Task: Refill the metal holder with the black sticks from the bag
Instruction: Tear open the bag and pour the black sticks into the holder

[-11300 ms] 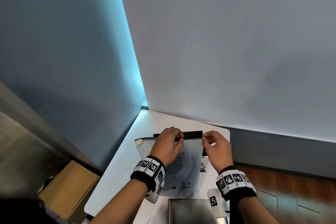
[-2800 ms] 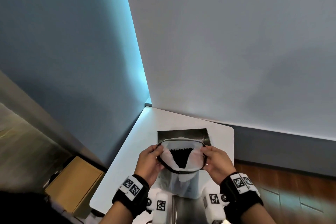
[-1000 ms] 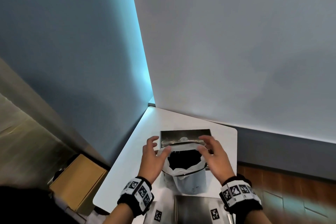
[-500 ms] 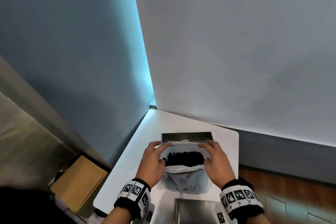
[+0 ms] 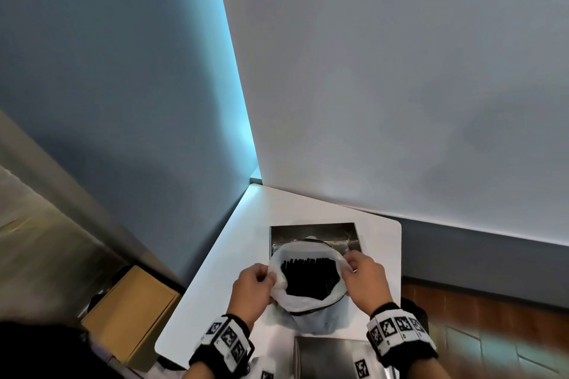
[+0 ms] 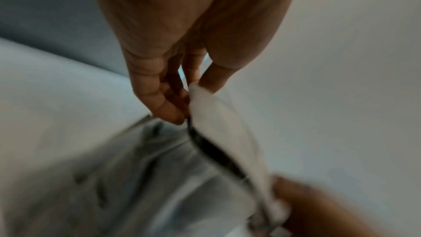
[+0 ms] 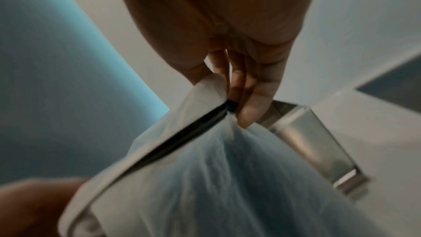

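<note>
- While the left hand [image 5: 251, 288] pinches the left edge of the bag [image 5: 311, 306] between thumb and fingers, the right hand [image 5: 365, 278] pinches the right edge in the same way, so the mouth of the bag is pulled wide open.
- From the left wrist, the fingertips [image 6: 175, 116] of this hand press the white rim of the bag [image 6: 218, 114] against the thumb; the picture is blurred lower down.
- From the right wrist, the fingers [image 7: 250, 107] close on the folded rim and its dark strip, and the thin plastic of the bag [image 7: 227, 177] hangs below them.
- Inside the bag stands a thick bundle of black sticks [image 5: 309, 275], their ends pointing up toward the opening.
- The bag is held above the white table [image 5: 246, 240], between the two hands, and its far rim overlaps the near edge of the metal holder [image 5: 314, 232].
- The metal holder lies flat on the table behind the bag, near the wall; its shiny side [image 7: 312, 143] also shows in the right wrist view, just beside the fingers.
- A second metal surface [image 5: 326, 357] is at the near edge of the table, between the wrists.
- Both wrists wear black bands with black-and-white markers [image 5: 229, 340].
- A brown cardboard box [image 5: 132, 314] stands on the floor to the left of the table.
</note>
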